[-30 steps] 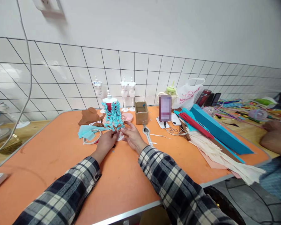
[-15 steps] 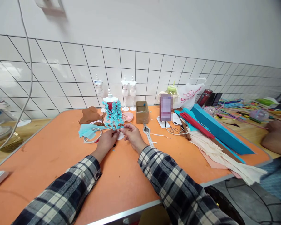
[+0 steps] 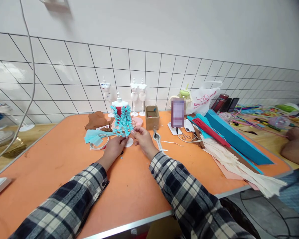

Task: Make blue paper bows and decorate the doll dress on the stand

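A small white dress form (image 3: 119, 103) stands on a round white base (image 3: 129, 142). It wears a dark red bodice (image 3: 119, 111) with frilly light-blue ruffles (image 3: 124, 121) down its front and sides. Low at the form, my left hand (image 3: 114, 148) is closed around its stand, just under the ruffled hem. My right hand (image 3: 144, 139) pinches at the lower right edge of the ruffles with thumb and forefinger. What exactly lies between those fingertips is too small to make out. Left of the form are a light-blue cloth piece (image 3: 94, 137) and a white ring-shaped coil (image 3: 101, 143).
Behind are several bare dress forms (image 3: 142, 91), brown cloth (image 3: 96, 120) and a pink dish (image 3: 137, 121). To the right stand a cardboard box (image 3: 151, 122), tweezers (image 3: 157, 137), a phone (image 3: 177, 113), scissors (image 3: 186, 136) and cloth strips (image 3: 229, 154). Another person's arm (image 3: 295, 149) rests far right.
The dress form has turned a little, so less of the red bodice shows. My right hand has risen slightly along the ruffled edge. The view has shifted slightly.
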Action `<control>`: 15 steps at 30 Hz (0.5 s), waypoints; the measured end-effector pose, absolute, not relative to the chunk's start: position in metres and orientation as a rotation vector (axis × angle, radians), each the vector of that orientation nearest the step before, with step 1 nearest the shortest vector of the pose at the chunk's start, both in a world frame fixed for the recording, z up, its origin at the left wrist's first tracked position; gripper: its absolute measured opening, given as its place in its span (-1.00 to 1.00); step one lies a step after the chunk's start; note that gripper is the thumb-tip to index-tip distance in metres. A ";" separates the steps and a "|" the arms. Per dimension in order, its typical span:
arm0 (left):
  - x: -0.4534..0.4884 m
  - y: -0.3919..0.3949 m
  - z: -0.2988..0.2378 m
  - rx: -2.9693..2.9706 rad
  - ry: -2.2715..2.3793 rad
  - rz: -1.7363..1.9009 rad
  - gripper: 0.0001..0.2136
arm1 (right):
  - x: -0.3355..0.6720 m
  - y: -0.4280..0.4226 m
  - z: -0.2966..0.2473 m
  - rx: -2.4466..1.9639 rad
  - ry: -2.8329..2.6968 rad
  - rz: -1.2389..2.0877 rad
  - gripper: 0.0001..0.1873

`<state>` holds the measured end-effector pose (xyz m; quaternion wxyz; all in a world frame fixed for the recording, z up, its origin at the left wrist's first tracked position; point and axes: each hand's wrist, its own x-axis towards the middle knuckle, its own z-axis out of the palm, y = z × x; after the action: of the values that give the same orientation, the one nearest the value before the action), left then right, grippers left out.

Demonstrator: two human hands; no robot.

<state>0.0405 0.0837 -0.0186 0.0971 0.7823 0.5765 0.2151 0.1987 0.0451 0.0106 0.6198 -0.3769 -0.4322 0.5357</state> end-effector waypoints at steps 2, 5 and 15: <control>0.041 0.083 -0.019 2.322 1.711 0.639 -0.63 | 0.196 0.045 0.015 -0.844 -0.936 1.302 -0.66; 0.042 0.082 -0.019 2.323 1.730 0.634 -0.61 | 0.191 0.043 0.017 -0.810 -0.861 1.371 -0.67; 0.044 0.079 -0.015 2.324 1.748 0.600 -0.64 | 0.180 0.038 0.018 -0.764 -0.675 1.339 -0.63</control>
<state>0.0438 0.0787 -0.0147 0.0861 0.7797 0.5867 0.2014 0.1798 0.0381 0.0182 0.6664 -0.3384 -0.2992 0.5932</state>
